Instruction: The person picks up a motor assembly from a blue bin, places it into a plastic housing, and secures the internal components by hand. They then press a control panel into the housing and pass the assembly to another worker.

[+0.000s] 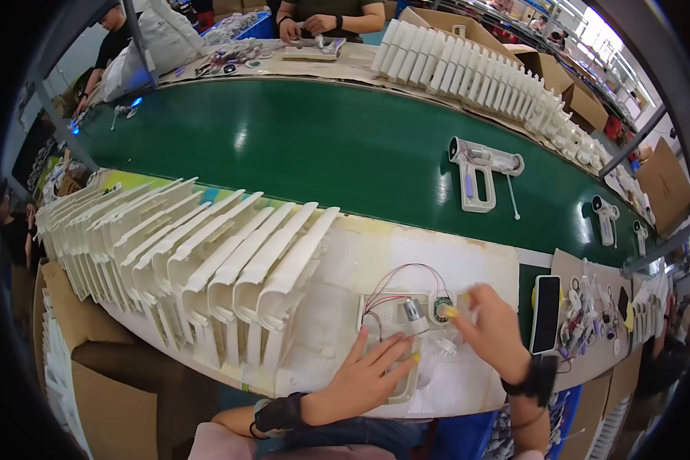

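A white plastic gun-shaped housing half [397, 303] lies on the bench in front of me. Inside it sit a silver motor [414, 311] and, near its right end, a round green circuit board [442, 308]; red and black wires [408, 268] arch between the board and the housing's left end. My left hand [366, 377] rests across the housing with fingers stretched out and spread, hiding much of the grip. At the board's edge, thumb and forefinger of my right hand [494, 326] close on it. Yellow covers are on some fingertips. A small white plastic part [443, 347] lies between the hands.
Many white housing halves [230, 268] stand in a row at left. Beyond the bench runs a green conveyor [314, 138] carrying an assembled white device [479, 172]. A phone [545, 314] and wired parts [586, 314] lie at right. Across, a co-worker's hands [303, 29] work on another housing.
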`<act>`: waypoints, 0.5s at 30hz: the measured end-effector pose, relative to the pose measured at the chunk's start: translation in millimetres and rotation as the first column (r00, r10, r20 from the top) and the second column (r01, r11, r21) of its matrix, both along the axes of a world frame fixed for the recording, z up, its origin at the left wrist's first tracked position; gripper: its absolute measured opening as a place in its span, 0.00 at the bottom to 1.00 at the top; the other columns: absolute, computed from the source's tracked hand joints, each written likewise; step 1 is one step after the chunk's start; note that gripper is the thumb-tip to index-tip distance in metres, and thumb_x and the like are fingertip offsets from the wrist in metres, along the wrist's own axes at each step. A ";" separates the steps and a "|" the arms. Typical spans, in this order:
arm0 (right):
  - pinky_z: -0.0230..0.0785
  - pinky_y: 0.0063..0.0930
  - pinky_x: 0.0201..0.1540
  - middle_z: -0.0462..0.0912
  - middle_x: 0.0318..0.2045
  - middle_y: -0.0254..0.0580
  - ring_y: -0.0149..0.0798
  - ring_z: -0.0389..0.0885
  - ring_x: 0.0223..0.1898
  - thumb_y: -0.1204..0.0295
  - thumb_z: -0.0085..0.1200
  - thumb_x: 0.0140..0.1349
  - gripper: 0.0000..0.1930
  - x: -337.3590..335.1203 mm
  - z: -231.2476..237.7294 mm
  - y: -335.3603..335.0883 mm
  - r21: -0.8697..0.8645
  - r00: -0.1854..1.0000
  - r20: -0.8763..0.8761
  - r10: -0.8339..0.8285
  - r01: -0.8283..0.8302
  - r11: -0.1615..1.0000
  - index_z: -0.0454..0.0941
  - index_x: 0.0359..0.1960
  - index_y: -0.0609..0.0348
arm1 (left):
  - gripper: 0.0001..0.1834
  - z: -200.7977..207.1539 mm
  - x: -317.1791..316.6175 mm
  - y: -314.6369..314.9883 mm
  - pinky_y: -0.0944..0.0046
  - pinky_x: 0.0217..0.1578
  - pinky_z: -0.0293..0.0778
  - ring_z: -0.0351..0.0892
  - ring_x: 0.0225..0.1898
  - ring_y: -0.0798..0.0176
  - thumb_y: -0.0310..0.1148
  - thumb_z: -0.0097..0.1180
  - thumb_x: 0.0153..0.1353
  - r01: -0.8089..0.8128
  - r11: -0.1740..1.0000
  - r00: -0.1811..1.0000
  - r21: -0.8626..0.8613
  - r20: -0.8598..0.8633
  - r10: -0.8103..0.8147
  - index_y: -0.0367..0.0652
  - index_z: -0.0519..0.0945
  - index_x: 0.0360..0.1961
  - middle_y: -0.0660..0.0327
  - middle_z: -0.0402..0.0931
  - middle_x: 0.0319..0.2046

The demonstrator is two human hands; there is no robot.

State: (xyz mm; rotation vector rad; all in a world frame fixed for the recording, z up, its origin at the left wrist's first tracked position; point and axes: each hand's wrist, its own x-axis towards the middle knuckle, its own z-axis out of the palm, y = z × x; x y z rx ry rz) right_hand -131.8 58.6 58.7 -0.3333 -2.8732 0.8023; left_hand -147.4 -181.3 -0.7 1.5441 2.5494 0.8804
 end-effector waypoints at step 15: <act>0.70 0.36 0.31 0.75 0.30 0.45 0.49 0.76 0.30 0.73 0.64 0.47 0.16 27.6 -7.7 -55.4 0.169 0.980 -0.027 0.196 -0.189 0.967 0.73 0.37 0.61 | 0.25 -3.7 -2.2 -0.1 0.37 0.65 0.44 0.62 0.66 0.59 0.33 0.62 0.47 0.017 1.000 0.995 -0.009 0.100 -0.016 0.49 0.75 0.50 0.60 0.65 0.62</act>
